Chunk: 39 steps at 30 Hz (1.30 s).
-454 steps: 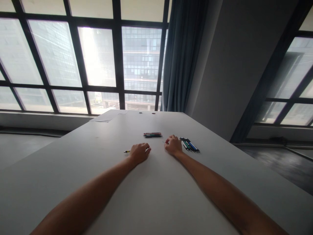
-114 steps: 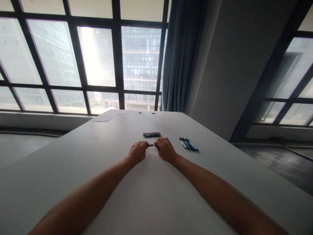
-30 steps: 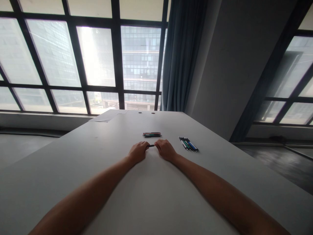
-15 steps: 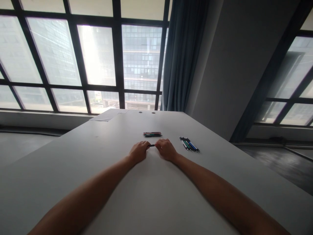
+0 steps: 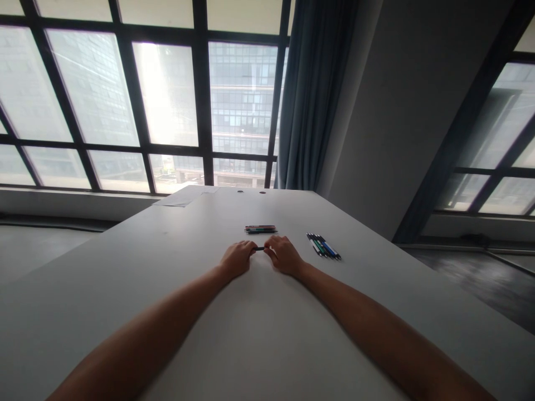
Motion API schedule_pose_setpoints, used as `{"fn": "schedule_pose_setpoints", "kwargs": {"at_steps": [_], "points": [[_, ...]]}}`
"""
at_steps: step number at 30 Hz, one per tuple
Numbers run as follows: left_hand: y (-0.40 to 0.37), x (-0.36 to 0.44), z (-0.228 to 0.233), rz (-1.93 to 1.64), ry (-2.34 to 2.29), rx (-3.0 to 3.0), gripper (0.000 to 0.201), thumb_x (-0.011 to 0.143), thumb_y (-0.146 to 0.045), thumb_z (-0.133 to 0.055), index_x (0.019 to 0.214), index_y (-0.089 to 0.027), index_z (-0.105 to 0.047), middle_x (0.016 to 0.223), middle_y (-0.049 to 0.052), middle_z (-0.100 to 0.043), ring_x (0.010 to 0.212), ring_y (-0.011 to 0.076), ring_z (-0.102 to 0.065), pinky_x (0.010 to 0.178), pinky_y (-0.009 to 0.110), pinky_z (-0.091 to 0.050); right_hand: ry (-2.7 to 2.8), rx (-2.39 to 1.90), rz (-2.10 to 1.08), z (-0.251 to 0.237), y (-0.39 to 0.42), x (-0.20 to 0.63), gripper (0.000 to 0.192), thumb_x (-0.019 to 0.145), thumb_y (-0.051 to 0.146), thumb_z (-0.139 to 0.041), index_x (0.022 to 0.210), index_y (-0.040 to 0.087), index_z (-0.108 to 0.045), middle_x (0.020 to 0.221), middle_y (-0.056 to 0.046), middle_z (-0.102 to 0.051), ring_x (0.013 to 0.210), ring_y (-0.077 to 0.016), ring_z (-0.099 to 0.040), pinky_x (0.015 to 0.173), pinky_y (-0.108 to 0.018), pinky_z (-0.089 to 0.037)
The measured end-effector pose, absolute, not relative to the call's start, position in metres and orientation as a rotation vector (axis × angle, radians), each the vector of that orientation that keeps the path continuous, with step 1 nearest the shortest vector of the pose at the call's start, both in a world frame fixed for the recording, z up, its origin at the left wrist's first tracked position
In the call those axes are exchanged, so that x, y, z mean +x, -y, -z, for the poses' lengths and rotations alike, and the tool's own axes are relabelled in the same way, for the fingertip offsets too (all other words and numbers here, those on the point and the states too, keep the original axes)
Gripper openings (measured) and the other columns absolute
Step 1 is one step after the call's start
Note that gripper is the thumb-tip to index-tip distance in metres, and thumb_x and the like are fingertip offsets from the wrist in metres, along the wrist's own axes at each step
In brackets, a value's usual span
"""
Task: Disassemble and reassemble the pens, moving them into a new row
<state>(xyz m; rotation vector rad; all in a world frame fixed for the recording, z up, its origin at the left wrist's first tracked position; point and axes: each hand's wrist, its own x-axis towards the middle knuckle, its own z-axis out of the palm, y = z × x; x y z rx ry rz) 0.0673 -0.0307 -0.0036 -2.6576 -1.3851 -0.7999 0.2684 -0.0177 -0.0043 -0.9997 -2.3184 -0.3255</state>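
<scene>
A dark pen (image 5: 259, 248) lies sideways between my two hands, low over the table, with only its middle showing. My left hand (image 5: 237, 258) is closed on its left end. At the right end, the fingers of my right hand (image 5: 286, 255) pinch the pen, the thumb a little lower. Just beyond my hands, a small row of pens (image 5: 261, 229), some reddish, green and dark, lies parallel to the far edge. To the right of my right hand, several pens (image 5: 323, 246) with green, blue, white and black parts lie slanted side by side.
The long white table (image 5: 192, 334) reaches toward the windows. Sheets of paper (image 5: 184, 196) lie at its far left corner. Two dark round spots (image 5: 262, 192) are near the far edge. A blue-grey curtain (image 5: 303, 111) and a pillar (image 5: 397, 111) stand behind on the right.
The thumb and fingers of my right hand have shifted slightly at the pen's end, the thumb parting a little from the fingers. My left hand and the other pens stay in place.
</scene>
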Motion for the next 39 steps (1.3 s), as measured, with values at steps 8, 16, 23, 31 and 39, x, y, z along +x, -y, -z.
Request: {"fn": "schedule_pose_setpoints", "kwargs": {"at_steps": [8, 16, 23, 31, 39], "points": [[0.030, 0.068, 0.004, 0.816, 1.390, -2.669, 0.023, 0.091, -0.019, -0.043, 0.106, -0.022, -0.061, 0.100, 0.006, -0.067, 0.095, 0.0174, -0.062, 0.085, 0.030, -0.047, 2.335, -0.984, 0.313, 0.005, 0.016, 0.269, 0.018, 0.096, 0.025, -0.045, 0.091, 0.015, -0.060, 0.089, -0.006, -0.062, 0.084, -0.0180, -0.054, 0.078, -0.031, -0.032], [0.031, 0.067, 0.005, 0.833, 1.300, -2.702, 0.024, 0.092, -0.019, -0.044, 0.105, -0.022, -0.064, 0.098, 0.005, -0.069, 0.091, 0.0169, -0.063, 0.081, 0.028, -0.048, 2.322, -1.035, 0.251, 0.006, 0.015, 0.268, 0.026, 0.093, 0.021, -0.046, 0.074, 0.016, -0.062, 0.074, -0.004, -0.064, 0.074, -0.0167, -0.054, 0.075, -0.029, -0.032], [0.030, 0.069, 0.005, 0.772, 1.318, -2.633, 0.030, 0.096, -0.030, -0.039, 0.119, -0.023, -0.058, 0.106, 0.008, -0.066, 0.102, 0.0193, -0.058, 0.088, 0.032, -0.046, 2.174, -1.177, 0.167, 0.011, 0.008, 0.267, 0.029, 0.093, 0.019, -0.045, 0.068, 0.017, -0.060, 0.071, -0.002, -0.063, 0.070, -0.0155, -0.054, 0.071, -0.027, -0.033], [0.026, 0.067, 0.010, 0.762, 1.498, -2.534, 0.026, 0.094, -0.021, -0.040, 0.113, -0.023, -0.057, 0.107, 0.007, -0.065, 0.096, 0.0206, -0.060, 0.085, 0.034, -0.046, 2.146, -1.143, 0.511, 0.000, 0.013, 0.277, 0.015, 0.091, 0.019, -0.047, 0.095, 0.015, -0.061, 0.099, -0.011, -0.064, 0.096, -0.0242, -0.053, 0.093, -0.041, -0.031], [0.030, 0.066, 0.006, 0.977, 1.263, -2.697, 0.037, 0.091, -0.039, -0.051, 0.123, -0.022, -0.044, 0.105, 0.007, -0.068, 0.092, 0.0197, -0.063, 0.081, 0.032, -0.049, 2.396, -0.896, 0.335, 0.004, 0.022, 0.255, 0.042, 0.091, 0.011, -0.039, 0.133, 0.016, -0.043, 0.102, -0.010, -0.063, 0.094, -0.0227, -0.055, 0.085, -0.036, -0.041]]}}
